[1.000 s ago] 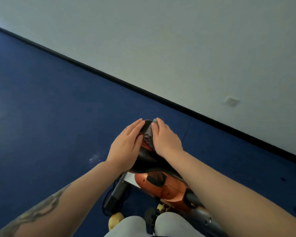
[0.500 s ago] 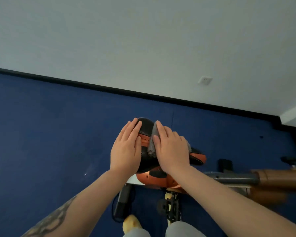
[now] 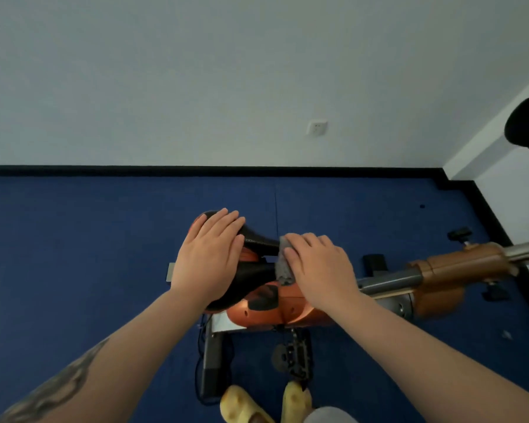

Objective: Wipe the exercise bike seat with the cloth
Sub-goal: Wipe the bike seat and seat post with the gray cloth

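Note:
The black and orange bike seat (image 3: 258, 239) sits in the middle of the view, on top of the orange bike body (image 3: 275, 309). My left hand (image 3: 211, 254) lies flat on the wide left part of the seat, fingers together. My right hand (image 3: 316, 264) presses a small grey cloth (image 3: 284, 270) onto the narrow right end of the seat. Only the cloth's left edge shows from under the fingers. Much of the seat is hidden by both hands.
The bike's frame and metal tube (image 3: 458, 267) run off to the right. A pedal (image 3: 297, 355) and base bar (image 3: 211, 364) lie below, near my yellow shoes (image 3: 245, 404). Blue floor (image 3: 74, 239) surrounds the bike; a white wall with a socket (image 3: 317, 128) stands behind.
My right hand has slid the cloth to the right along the seat, away from the left hand. The view has swung right, showing more of the bike frame.

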Action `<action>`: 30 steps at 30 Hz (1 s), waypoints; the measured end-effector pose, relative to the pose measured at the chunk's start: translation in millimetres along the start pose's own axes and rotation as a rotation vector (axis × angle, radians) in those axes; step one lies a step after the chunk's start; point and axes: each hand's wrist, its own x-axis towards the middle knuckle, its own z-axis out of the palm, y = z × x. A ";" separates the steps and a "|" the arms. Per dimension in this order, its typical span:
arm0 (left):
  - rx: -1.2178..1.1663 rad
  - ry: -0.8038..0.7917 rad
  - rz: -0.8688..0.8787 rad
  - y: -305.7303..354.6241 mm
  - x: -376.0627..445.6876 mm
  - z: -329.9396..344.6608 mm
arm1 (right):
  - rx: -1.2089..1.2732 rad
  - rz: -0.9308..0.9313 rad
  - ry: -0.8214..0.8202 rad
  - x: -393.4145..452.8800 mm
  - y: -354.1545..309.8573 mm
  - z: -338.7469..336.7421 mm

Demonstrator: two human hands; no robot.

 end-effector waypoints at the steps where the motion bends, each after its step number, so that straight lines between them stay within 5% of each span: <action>1: -0.005 0.002 -0.006 0.1 0.5 0.0 | -0.005 0.039 -0.021 3.2 1.9 1.3; 4: -0.033 0.020 -0.002 0.3 2.5 -0.5 | -0.044 0.072 -0.033 14.0 -16.7 5.2; 10: -0.070 0.049 -0.022 -1.1 1.9 -2.8 | 0.024 -0.171 0.025 -11.7 8.9 3.9; 14: -0.075 0.049 -0.038 -0.6 2.6 -2.3 | 0.310 0.055 -0.057 -7.9 26.3 14.6; 16: -0.085 0.047 -0.035 0.0 2.9 -3.2 | 0.247 0.149 0.023 -2.7 9.8 18.6; 20: -0.085 0.053 -0.036 0.4 3.4 -6.2 | 0.143 -0.039 0.186 -19.1 9.5 25.1; 23: -0.091 0.043 -0.041 -1.0 3.8 -4.4 | 0.325 -0.143 0.160 -21.9 31.1 31.1; 30: -0.126 0.054 -0.018 -1.8 -2.9 -3.7 | 0.750 0.468 0.435 -1.9 -10.8 37.4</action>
